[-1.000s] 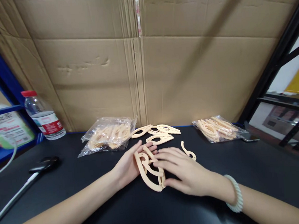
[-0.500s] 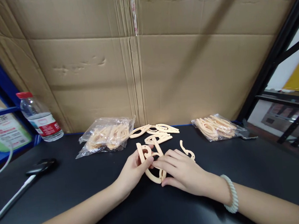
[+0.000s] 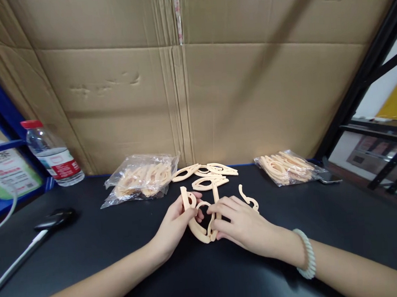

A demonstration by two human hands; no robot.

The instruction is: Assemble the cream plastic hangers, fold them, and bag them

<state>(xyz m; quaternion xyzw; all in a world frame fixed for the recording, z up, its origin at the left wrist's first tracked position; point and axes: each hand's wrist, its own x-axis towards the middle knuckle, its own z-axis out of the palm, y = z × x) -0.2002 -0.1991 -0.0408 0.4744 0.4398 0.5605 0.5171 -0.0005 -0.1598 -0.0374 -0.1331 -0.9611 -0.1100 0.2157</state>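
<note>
Low over the black table, a beige folding clothes hanger (image 3: 198, 232) is held between both hands, its two arms joined at the bottom. My left hand (image 3: 174, 221) closes on its left arm, with a curved hook-like piece (image 3: 191, 200) showing by the thumb. My right hand (image 3: 238, 222) pinches the right arm, and its fingers hide part of it. A thin curved strip (image 3: 204, 204) arches between the two arms. Just beyond my right hand lies a loose beige hook (image 3: 248, 198). Several folded hangers (image 3: 210, 182) rest behind the hands.
Clear plastic bags of beige hanger parts lie at the back, one left (image 3: 143, 178) and one right (image 3: 285, 168). A phone (image 3: 331, 177) is partly under the right bag. At left are a water bottle (image 3: 56, 159) and a black device (image 3: 55, 218) with white cable. Cardboard (image 3: 115, 104) walls the back.
The hanger's two arms have spread wider apart, the right arm swinging right with my right hand. The curved strip between them is more exposed. My left hand has shifted slightly left.
</note>
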